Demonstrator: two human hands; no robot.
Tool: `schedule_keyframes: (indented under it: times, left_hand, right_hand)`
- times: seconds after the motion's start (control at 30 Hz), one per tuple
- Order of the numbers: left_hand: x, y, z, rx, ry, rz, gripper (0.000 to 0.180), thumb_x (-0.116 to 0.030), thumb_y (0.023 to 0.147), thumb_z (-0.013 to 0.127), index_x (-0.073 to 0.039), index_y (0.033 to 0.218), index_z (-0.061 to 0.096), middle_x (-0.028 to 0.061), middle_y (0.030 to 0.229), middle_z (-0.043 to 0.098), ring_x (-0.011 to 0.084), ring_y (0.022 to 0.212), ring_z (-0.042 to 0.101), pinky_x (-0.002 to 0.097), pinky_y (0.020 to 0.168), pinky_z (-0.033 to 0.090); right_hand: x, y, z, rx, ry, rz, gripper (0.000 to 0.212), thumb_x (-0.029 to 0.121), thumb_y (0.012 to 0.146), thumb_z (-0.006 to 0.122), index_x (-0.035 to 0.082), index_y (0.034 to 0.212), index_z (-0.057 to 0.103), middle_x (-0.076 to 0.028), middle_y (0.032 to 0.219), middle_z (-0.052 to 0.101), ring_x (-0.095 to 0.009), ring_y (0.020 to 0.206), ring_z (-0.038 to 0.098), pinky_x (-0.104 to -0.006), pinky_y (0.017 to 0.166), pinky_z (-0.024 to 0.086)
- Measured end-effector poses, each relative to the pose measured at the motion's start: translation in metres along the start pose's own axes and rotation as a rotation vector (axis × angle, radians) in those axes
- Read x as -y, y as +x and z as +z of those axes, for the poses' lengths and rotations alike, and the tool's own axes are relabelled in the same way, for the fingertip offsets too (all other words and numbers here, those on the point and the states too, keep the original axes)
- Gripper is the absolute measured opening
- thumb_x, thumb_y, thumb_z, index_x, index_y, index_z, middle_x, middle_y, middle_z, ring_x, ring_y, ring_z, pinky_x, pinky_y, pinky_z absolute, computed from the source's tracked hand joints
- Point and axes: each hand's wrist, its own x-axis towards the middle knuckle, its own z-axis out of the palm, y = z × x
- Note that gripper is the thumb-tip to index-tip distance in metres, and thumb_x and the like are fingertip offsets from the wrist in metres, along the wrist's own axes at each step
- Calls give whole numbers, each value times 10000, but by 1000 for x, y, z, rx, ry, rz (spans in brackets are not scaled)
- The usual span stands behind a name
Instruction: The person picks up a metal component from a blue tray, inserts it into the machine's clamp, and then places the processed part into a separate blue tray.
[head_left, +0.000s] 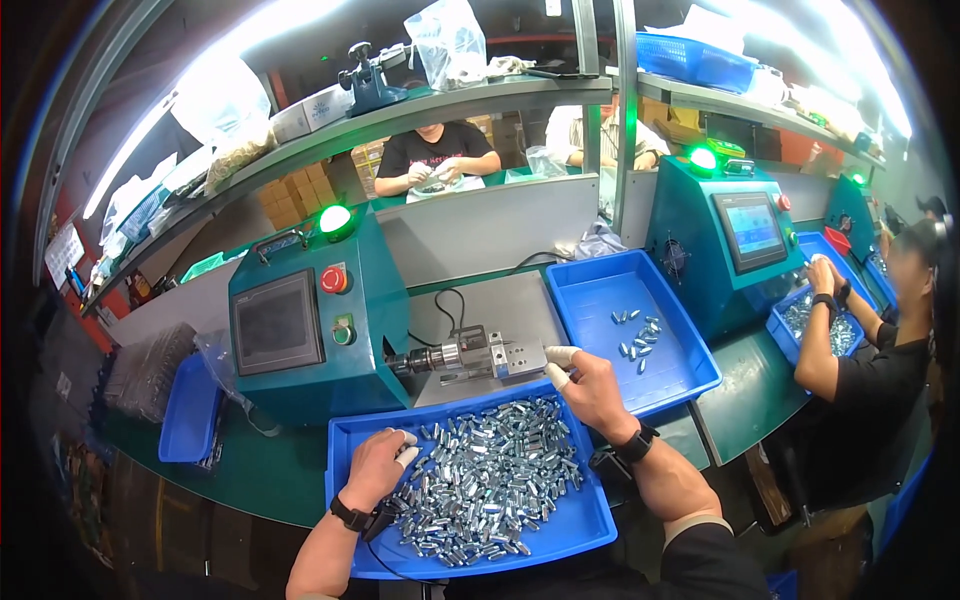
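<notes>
A blue tray (583, 528) in front of me holds a heap of small shiny metal cylindrical parts (490, 470). My left hand (374, 466) is over its left side, white finger covers on the thumb and a fingertip. Those fingers are curled close together; whether a part is between them I cannot make out. My right hand (592, 392), also with covered fingertips, is pinched at the right end of a metal fixture block (518, 356). Anything in that pinch is too small to see. The block lines up with the chuck (428, 358) of a teal machine (365, 375).
A second blue tray (600, 290) at the right holds several loose parts. The teal machine bears a dark screen (277, 322) and a red button (335, 280). Above runs a loaded shelf (500, 95). At the right a person (880, 350) works by another teal machine (700, 250).
</notes>
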Motion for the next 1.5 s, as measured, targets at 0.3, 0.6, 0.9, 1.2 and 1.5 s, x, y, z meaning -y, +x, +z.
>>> schedule_keyframes:
  times: [0.3, 0.6, 0.9, 1.2, 1.5]
  left_hand:
    - [3, 0, 2, 51, -2, 4, 165, -153, 902, 820, -81, 1043, 778, 109, 930, 726, 332, 875, 708, 446, 752, 552]
    - [3, -1, -3, 54, -28, 67, 196, -127, 894, 835, -65, 1074, 785, 122, 937, 712, 324, 848, 692, 426, 756, 548]
    - [1, 3, -1, 65, -41, 13, 172, -131, 909, 804, -74, 1065, 764, 121, 959, 728, 349, 923, 708, 456, 789, 559]
    - [2, 1, 0, 14, -16, 67, 148, -133, 909, 804, -79, 1042, 770, 115, 929, 716, 349, 901, 698, 466, 766, 551]
    - [-8, -1, -6, -79, -109, 127, 151, -61, 907, 808, -29, 1051, 778, 141, 966, 747, 324, 890, 724, 399, 785, 563]
  right_hand:
    - [0, -1, -1, 46, -35, 5, 260, 86, 990, 766, -32, 1221, 768, -140, 988, 819, -119, 831, 751, -274, 694, 589]
    - [-4, -2, 2, 44, -16, 10, 246, 70, 988, 772, -40, 1209, 767, -138, 992, 818, -109, 826, 746, -267, 692, 591]
    - [-3, 0, 1, 57, -27, 14, 251, 75, 988, 776, -41, 1210, 766, -137, 988, 818, -106, 819, 741, -263, 691, 589]
    - [4, 0, -1, 58, -30, 34, 265, 102, 989, 777, -33, 1216, 767, -142, 974, 817, -112, 813, 744, -275, 693, 589]
    - [-5, -4, 2, 68, -61, -5, 280, 112, 981, 770, -37, 1218, 762, -165, 1003, 813, -161, 854, 762, -314, 755, 601]
